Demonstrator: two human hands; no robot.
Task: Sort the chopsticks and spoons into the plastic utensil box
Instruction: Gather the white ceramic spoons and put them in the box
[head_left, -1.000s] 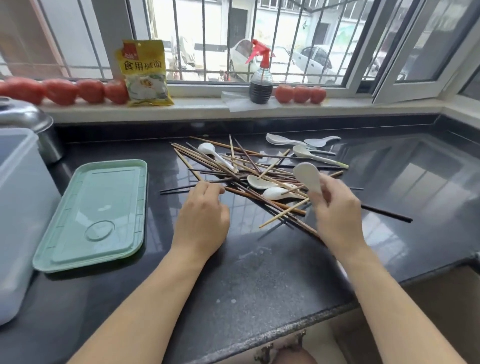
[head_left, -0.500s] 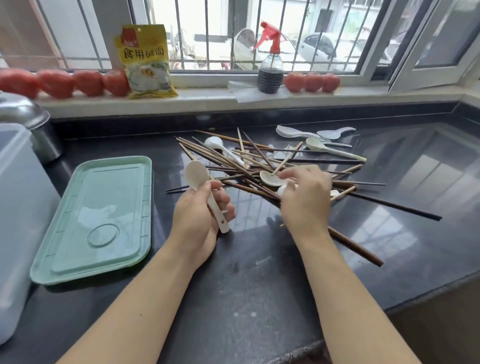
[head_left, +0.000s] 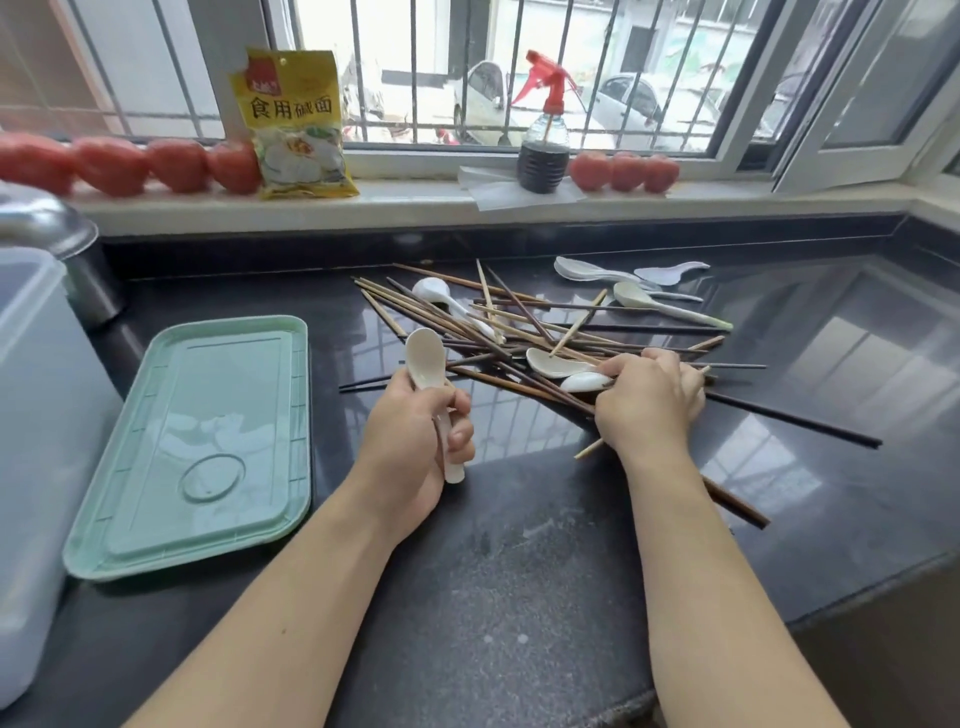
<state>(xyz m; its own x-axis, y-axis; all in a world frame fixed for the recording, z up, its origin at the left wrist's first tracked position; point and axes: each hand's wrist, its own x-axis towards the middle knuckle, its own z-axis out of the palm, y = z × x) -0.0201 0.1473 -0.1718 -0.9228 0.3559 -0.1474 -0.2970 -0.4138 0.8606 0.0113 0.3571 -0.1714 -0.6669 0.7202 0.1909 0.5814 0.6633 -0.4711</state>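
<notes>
A loose pile of wooden and dark chopsticks (head_left: 519, 332) lies on the black counter with white spoons mixed in. My left hand (head_left: 415, 441) grips the handle of one white spoon (head_left: 426, 358), bowl up, just left of the pile. At the pile's near side my right hand (head_left: 649, 405) pinches a second white spoon (head_left: 587, 382). Another spoon (head_left: 550, 361) lies right beside it. More spoons (head_left: 649, 301) rest at the back right. The translucent plastic utensil box (head_left: 31, 415) stands at the far left, partly cut off, and its green lid (head_left: 208, 436) lies flat beside it.
A metal pot (head_left: 67, 244) sits behind the box. On the windowsill are tomatoes (head_left: 130, 166), a yellow packet (head_left: 296, 124) and a spray bottle (head_left: 543, 156). One long dark chopstick (head_left: 805, 421) juts right. The counter's front edge (head_left: 857, 587) runs close to my arms.
The spoon my right hand held a second ago is now in my left hand. My right hand went back to the pile and closed on another spoon.
</notes>
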